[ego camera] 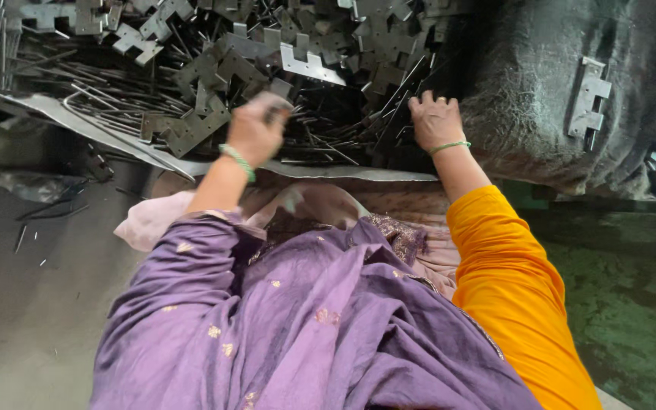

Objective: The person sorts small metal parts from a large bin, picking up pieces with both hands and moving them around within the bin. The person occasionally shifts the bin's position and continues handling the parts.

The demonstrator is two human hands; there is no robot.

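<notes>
Metal brackets [309, 64] are being sorted from the scrap pile [191, 91] across the upper frame. The left hand [256, 129], blurred at centre, seems closed around a small piece, though this cannot be told surely. The right hand [434, 120] rests spread and empty on the pile's edge. A firm grip on the next bracket, just above the fingers, is judged necessary.

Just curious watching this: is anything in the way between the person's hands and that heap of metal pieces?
Nothing visible. The right hand already rests on the heap of metal brackets and rods; the left hand, blurred, is raised just above its near edge.
</notes>
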